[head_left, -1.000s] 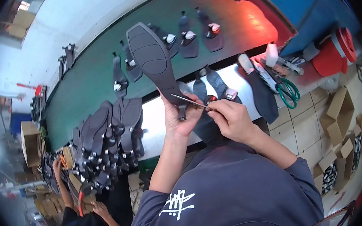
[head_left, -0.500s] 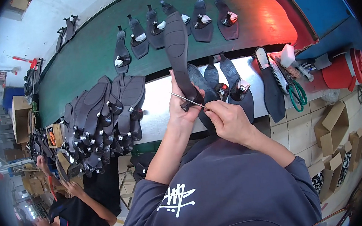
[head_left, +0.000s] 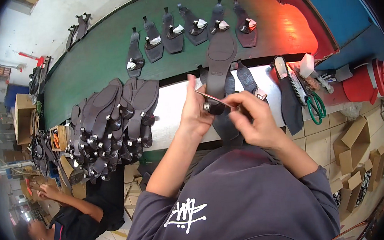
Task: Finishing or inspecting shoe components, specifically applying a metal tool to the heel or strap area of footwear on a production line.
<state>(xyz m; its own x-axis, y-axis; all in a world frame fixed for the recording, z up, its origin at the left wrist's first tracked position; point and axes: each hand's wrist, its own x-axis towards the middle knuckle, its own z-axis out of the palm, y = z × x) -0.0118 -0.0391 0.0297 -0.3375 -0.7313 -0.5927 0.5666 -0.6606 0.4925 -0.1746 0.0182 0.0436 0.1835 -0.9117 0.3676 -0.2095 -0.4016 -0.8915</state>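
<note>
Left hand (head_left: 197, 112) grips the heel end of a dark shoe sole (head_left: 218, 65), fingers closed around it, holding it upright above the white counter (head_left: 172, 108). Right hand (head_left: 252, 123) pinches a thin metal tool (head_left: 212, 98) laid across that heel end. Judged good practice: keep the sole steady in the left hand and the tool close to the heel, moving in short strokes. Left of the sole lies a heap of dark soles (head_left: 110, 122); beyond it, finished pieces (head_left: 184, 27) rest in a row on the green belt (head_left: 104, 54); right of it lie green-handled scissors (head_left: 315, 105). The tool's tip and the part it touches are hidden by the fingers.
</note>
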